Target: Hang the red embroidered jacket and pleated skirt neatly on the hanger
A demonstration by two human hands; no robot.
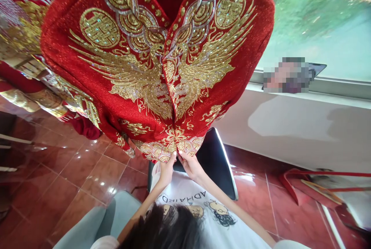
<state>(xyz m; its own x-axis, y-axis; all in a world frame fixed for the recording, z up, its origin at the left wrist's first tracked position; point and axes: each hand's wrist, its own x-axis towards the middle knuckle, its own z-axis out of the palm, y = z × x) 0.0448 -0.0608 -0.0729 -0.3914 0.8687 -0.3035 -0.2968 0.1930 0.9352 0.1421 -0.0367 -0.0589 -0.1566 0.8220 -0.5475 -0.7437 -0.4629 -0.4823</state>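
Observation:
A red jacket (139,102) with gold embroidery and sparkling beads hangs in front of me, its collar near the top edge. Gold winged birds face each other across the front opening. At the bottom hem, my left hand (167,169) pinches one front edge, thumb on the outer side. My right hand (190,165) pinches the other front edge right beside it, so both edges meet between my thumbs. The fingers behind the cloth are hidden. What holds the jacket up is out of sight.
More red and gold garments (23,21) hang at the left. A black chair (216,160) stands behind the hem. A blurred-out object (290,77) lies on the window sill (336,98). Something red and framed (292,187) is on the tiled floor (87,179) at right.

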